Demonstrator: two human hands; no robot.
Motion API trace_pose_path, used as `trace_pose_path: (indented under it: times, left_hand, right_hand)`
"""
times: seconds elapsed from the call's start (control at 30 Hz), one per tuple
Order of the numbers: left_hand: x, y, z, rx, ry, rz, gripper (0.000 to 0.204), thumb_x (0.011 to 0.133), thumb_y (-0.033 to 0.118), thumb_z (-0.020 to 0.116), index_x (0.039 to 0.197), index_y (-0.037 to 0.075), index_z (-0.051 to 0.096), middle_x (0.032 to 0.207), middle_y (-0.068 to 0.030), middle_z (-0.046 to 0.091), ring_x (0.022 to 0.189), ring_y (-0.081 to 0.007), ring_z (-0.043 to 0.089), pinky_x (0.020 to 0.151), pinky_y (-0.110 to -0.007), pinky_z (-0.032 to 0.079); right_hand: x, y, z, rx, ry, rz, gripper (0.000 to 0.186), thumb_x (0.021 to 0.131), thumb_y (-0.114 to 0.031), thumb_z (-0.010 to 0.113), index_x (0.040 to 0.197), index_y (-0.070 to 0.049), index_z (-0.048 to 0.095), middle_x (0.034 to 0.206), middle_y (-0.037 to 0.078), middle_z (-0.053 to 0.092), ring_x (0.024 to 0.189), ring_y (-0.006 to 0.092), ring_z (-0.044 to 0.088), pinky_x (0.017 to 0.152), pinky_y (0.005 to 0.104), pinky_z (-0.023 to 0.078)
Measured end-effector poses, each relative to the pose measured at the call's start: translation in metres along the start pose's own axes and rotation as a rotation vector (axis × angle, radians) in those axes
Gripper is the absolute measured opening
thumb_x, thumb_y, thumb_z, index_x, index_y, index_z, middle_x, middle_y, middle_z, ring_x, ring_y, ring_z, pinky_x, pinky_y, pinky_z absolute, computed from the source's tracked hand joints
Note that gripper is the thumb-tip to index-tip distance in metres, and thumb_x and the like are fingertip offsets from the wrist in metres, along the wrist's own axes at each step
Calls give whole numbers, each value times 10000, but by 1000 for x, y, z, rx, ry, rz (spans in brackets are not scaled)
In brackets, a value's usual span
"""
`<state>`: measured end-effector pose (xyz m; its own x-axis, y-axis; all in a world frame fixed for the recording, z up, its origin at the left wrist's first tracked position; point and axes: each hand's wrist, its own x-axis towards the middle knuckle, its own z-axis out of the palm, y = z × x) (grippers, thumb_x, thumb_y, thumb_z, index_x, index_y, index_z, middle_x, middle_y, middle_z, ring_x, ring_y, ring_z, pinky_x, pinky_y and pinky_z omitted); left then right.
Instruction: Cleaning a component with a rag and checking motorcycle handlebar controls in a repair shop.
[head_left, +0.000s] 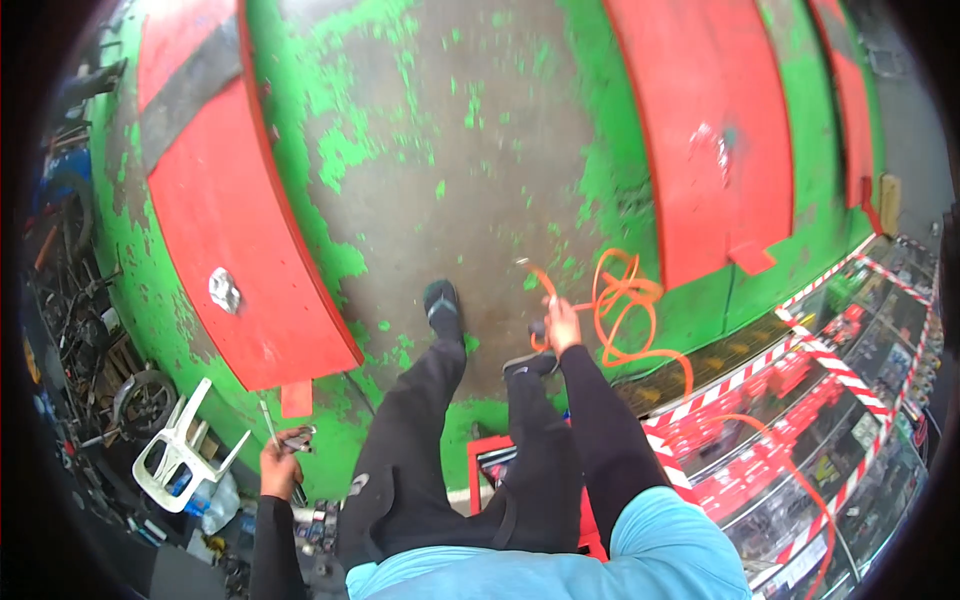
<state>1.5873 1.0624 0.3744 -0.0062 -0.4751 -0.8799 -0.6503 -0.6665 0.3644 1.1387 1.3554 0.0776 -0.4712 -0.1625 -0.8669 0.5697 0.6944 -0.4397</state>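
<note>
My right hand is closed around an orange hose, and a short length with a metal end sticks out beyond the fingers. Beside that hand is a small dark piece, whose kind I cannot make out. Loose loops of the hose lie on the floor to the right. Low on the left, my left hand grips metal tools: a long thin rod points forward, and a shorter grey metal piece sits across the fingers. Their exact kind is too small to tell.
Red ramps lie to the left and right on the worn green floor. Crumpled silvery material rests on the left ramp. A white plastic chair stands at lower left. Red-and-white tape edges display cases at right.
</note>
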Motion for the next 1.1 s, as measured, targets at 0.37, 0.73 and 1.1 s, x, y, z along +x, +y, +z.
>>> trace_pose_path:
  times: [0.37,0.73,1.1]
  left_hand:
    - [-70,92,-117,332,129,-9,332,891,297,671,1086,29,684,886,-130,732,711,-184,715,502,-340,492]
    - [-33,266,-158,424,467,402,364,895,410,644,1067,92,690,766,-151,666,816,-337,684,754,-448,522]
    - [-34,533,-161,-300,293,609,248,860,223,747,995,42,645,718,11,574,575,-68,532,485,-251,424]
  right_hand:
    - [-337,-377,-126,-394,-549,-447,312,921,-263,648,1072,9,628,795,44,630,675,119,588,666,278,484]
    - [-258,-629,17,-153,-338,-606,445,986,-209,566,1395,-48,495,727,41,610,530,103,545,471,255,452]
    - [-272,-919,97,-180,-873,-1118,444,992,-301,570,1341,-34,508,620,10,529,553,121,535,516,266,423]
